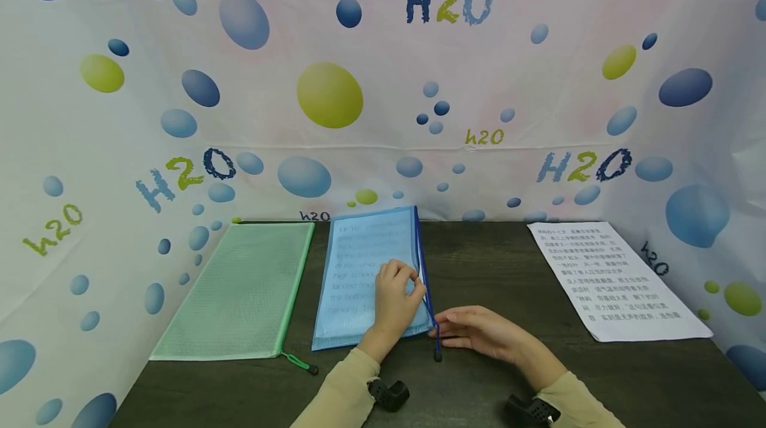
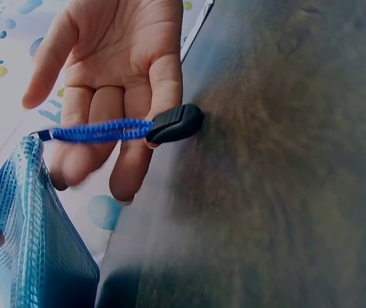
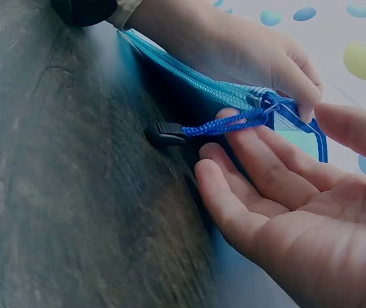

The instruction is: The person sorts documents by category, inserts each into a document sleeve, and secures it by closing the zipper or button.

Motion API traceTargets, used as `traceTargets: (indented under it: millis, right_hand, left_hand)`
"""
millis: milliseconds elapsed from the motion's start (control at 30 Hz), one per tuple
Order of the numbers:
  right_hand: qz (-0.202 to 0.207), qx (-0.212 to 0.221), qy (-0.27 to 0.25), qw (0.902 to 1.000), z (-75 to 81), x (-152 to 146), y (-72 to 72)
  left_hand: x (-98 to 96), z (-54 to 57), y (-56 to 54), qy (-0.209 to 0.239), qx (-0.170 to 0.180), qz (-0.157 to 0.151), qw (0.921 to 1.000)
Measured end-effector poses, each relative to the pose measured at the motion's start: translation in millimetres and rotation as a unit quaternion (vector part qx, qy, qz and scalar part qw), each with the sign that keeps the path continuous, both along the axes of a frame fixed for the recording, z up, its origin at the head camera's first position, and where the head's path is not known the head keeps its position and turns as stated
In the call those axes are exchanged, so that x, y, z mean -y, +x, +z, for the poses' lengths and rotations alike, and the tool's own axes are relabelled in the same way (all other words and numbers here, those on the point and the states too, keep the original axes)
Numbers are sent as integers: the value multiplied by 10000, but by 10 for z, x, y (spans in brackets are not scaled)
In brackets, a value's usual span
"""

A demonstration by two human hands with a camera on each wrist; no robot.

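Observation:
A blue mesh zip pouch (image 1: pixel 359 235) with a printed sheet of paper inside lies on the dark table, slightly tilted up. My left hand (image 1: pixel 396 302) is over its right side and pinches the dark blue zipper edge (image 3: pixel 298 115) near the lower corner. From that corner hangs a blue cord pull (image 2: pixel 99 131) with a black plastic end (image 2: pixel 175 123). Beside the corner is my right hand (image 1: pixel 479 331), palm turned inward and fingers loosely extended. In the right wrist view its fingertips (image 3: pixel 212 173) lie right behind the cord, without curling round it.
On the left lies a green mesh zip pouch (image 1: pixel 239 295) with a green cord pull (image 1: pixel 299 363). A printed sheet stack (image 1: pixel 616 282) lies at the right. Behind the table hangs a cloth backdrop (image 1: pixel 383 115) with coloured dots.

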State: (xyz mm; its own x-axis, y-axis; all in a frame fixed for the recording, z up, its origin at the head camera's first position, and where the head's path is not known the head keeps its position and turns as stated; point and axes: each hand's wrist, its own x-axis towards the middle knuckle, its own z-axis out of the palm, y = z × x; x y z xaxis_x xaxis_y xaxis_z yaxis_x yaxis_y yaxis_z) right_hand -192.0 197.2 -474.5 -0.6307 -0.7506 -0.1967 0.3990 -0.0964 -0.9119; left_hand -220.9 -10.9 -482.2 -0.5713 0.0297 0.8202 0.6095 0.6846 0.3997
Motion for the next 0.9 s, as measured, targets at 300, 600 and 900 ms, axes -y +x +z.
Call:
traceTargets:
  millis: [300,600,900]
  right_hand:
    - [136,249,-90,9996,-1,89,41]
    - [416,556,-490,9964,-31,108,50]
    - [618,584,-806,9931,-48,98,37]
  left_hand:
    - [-7,11,1,104,22,-25,9999]
    - [-32,-8,-8,184,-86,-19,9998]
    - [-83,91,151,1679,1754,-1451,9592]
